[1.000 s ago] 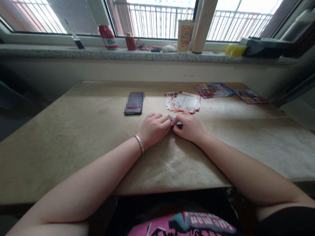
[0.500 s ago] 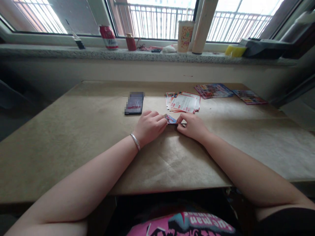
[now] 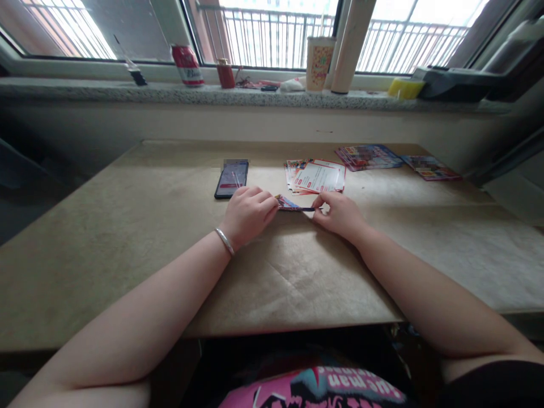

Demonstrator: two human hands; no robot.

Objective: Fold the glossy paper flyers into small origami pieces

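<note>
A thin, colourful printed packet (image 3: 289,203) is stretched between my two hands, low over the table, its near edge dark. My left hand (image 3: 251,211), with a silver bangle at the wrist, pinches its left end; the fingertips hide that part. My right hand (image 3: 335,212) holds the other end between thumb and forefinger, at a narrow dark strip. Just beyond lies a loose pile of cards (image 3: 321,177), the top one white with red marks and text. A dark phone (image 3: 232,178) rests on the table behind my left hand.
Colourful flat packets (image 3: 369,157) lie in a fan at the back right, with another stack (image 3: 431,168) beside them. Along the stone windowsill (image 3: 263,97) stand a red can (image 3: 187,65), a red bottle (image 3: 225,73), a patterned cup (image 3: 319,63) and a yellow item (image 3: 406,88).
My hands have drawn apart, the left one moving left and the right one slightly right. More of the printed packet shows between them. The card pile and phone stay in place.
</note>
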